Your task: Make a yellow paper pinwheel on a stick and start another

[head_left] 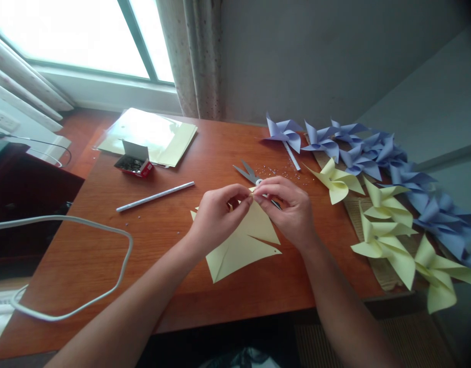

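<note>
1. Your left hand (216, 212) and right hand (291, 207) met at the table's (85, 255) centre, fingertips of both clamped together on the upper tip of the cut yellow paper sheet (243, 243).
2. You would have done best, by the look of it, to keep each pointed flap curved, not creased, and gather the tips squarely over the middle.
3. The sheet was thin, matte, slit into triangular points; it lay just below your hands, toward 6 o'clock.
4. Metal scissors (247, 173) lay at 12 o'clock, a slim white stick (155, 196) at 10 o'clock.
5. Finished yellow pinwheels (384, 225) and lilac pinwheels (358, 148) fanned out toward 3 o'clock.
</note>
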Action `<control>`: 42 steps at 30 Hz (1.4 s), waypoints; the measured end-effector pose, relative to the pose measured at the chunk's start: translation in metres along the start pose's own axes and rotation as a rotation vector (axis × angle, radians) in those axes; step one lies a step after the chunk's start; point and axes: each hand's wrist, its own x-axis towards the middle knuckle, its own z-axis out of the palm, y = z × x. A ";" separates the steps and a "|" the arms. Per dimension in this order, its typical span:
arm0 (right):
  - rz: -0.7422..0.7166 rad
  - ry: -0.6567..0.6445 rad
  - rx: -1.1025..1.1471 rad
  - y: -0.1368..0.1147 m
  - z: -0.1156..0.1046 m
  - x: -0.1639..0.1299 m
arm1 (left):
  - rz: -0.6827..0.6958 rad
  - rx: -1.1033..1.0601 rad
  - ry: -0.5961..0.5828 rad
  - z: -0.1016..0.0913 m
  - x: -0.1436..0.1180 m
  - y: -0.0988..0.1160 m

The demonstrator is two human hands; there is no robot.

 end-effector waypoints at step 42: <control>0.123 -0.019 0.033 -0.006 0.000 0.000 | -0.168 -0.352 -0.089 -0.003 0.002 0.000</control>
